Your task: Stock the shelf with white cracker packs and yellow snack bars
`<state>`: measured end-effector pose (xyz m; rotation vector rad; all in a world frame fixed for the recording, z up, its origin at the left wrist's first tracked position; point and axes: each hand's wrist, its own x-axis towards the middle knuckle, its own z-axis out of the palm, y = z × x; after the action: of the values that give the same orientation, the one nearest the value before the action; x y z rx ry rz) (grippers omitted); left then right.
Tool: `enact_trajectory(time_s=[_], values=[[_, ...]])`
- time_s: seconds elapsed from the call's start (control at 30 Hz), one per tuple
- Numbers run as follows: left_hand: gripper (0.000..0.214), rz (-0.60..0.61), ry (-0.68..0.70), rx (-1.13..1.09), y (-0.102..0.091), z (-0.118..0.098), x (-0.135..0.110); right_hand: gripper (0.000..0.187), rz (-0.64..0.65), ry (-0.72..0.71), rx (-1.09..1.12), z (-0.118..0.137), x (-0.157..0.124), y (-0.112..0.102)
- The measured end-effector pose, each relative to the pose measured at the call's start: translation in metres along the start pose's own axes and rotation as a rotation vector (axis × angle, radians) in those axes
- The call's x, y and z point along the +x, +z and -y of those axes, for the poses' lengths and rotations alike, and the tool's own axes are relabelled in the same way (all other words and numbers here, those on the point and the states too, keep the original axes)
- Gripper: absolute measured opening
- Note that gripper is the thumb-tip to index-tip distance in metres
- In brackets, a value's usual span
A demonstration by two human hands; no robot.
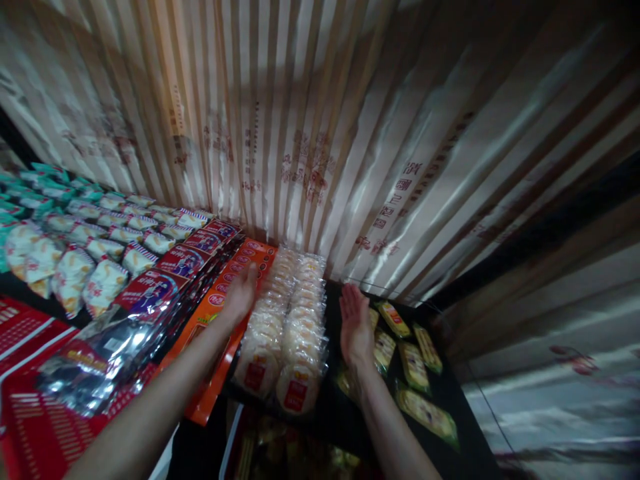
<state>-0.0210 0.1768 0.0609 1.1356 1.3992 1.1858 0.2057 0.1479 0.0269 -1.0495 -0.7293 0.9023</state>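
Note:
Two rows of clear-wrapped round rice crackers (303,327), with red labels on the front ones, stand on a black surface (327,420). To their left is my left hand (241,295), above a stack of orange packets (217,340). It looks flat with its fingers partly hidden, nothing seen in it. Right of the crackers, apart from them, my right hand (357,325) stands on edge with fingers stretched and palm turned left. Yellow wrapped snack packs (414,365) lie scattered beside and partly behind my right hand and forearm.
Dark red and purple packets (160,287) form a long row at left. Beyond them sit several white snack bags (105,283) and green ones (35,183). A red printed bag or box (45,407) occupies the lower left. Printed pleated sheeting (300,120) walls off the back.

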Motion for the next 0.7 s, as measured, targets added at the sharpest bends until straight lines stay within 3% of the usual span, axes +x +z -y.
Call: enact_trajectory(time_s=[0.07,0.13,0.2,0.33,0.47,0.7], values=[[0.045,-0.133,0.340,0.231,0.000,0.004,-0.036,0.056,0.003,-0.092,-0.085,0.010,-0.033,-0.006],[0.042,-0.222,0.534,0.379,0.004,0.018,-0.077,0.060,-0.009,-0.117,-0.215,0.013,-0.066,-0.012],[0.045,-0.239,0.631,0.490,0.011,0.042,-0.116,0.064,-0.013,-0.128,-0.358,0.008,-0.097,-0.020],[0.058,-0.317,0.646,0.683,0.028,0.095,-0.172,0.072,0.102,-0.089,-0.735,-0.014,-0.139,-0.036],[0.063,-0.317,0.623,0.829,0.039,0.123,-0.185,0.077,0.178,-0.141,-0.847,-0.028,-0.153,-0.040],[0.067,-0.382,0.701,0.913,0.048,0.134,-0.161,0.083,0.230,-0.049,-0.797,-0.031,-0.146,-0.033]])
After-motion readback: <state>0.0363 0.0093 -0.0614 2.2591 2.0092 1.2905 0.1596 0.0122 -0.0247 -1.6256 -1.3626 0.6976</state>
